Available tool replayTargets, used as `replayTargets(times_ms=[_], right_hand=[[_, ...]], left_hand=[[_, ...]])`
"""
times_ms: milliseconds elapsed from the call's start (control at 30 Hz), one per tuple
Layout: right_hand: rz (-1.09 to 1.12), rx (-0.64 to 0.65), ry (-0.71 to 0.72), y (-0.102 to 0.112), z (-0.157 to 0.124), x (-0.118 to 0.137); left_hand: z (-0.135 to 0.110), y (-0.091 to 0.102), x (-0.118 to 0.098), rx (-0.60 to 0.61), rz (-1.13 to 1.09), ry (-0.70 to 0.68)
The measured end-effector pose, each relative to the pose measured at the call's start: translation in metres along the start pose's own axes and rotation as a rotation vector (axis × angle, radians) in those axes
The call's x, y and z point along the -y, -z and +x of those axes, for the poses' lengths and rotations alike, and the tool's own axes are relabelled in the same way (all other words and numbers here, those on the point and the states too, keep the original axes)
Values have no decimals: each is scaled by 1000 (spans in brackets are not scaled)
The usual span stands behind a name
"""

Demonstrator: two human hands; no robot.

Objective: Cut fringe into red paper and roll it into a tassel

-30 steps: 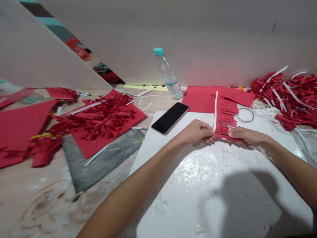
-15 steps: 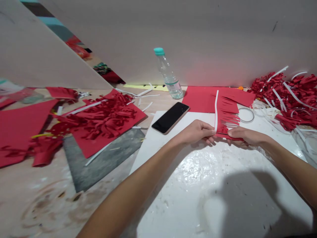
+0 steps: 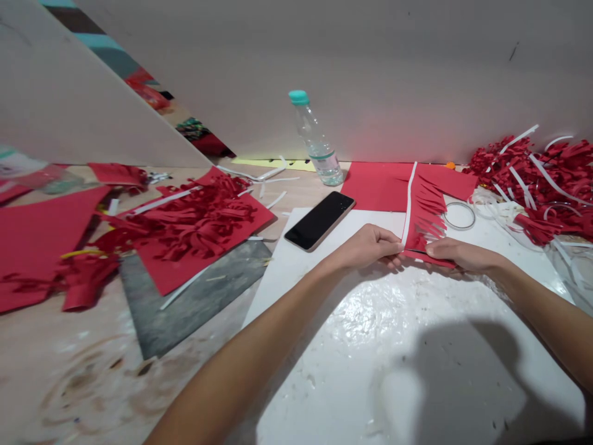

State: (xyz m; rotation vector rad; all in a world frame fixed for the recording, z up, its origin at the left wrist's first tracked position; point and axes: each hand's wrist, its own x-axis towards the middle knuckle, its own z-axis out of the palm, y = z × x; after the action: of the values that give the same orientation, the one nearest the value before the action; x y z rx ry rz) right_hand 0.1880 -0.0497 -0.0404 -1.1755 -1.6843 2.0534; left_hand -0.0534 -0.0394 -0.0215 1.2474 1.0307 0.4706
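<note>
Pinching fringed red strip (image 3: 417, 213) | left hand (image 3: 370, 248): white-edged side | right hand (image 3: 458, 254): fringed side

In front of me a black-screened phone (image 3: 319, 220) lies across the far edge of the white board (image 3: 324, 346); behind it I see a clear bottle (image 3: 320, 148), teal-capped and part-filled, near the pale wall (image 3: 370, 74); a yellow strip (image 3: 250, 164) lies at the wall's foot; to my left a grey sheet (image 3: 185, 312) lies on the table (image 3: 102, 334).

I see from afar a pale tabletop (image 3: 99, 377) carrying a white board (image 3: 319, 377) at lower right, a grey sheet (image 3: 157, 327) at left and a bottle (image 3: 324, 157) at upper centre
</note>
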Motion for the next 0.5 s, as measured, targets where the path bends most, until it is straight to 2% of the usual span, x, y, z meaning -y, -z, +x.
replayTargets(times_ms=[133,233,367,500], right_hand=[[-103,44,-22,2,-3,9],[-320,70,-38,3,-9,16],[-713,-13,-9,4,-21,22],[-909,-127,-60,17,-33,24]], left_hand=[[3,5,2,-83,140,-91],[6,16,7,-209,264,-169],[5,37,7,-412,520,-287],[-1,60,0,-680,648,-378]])
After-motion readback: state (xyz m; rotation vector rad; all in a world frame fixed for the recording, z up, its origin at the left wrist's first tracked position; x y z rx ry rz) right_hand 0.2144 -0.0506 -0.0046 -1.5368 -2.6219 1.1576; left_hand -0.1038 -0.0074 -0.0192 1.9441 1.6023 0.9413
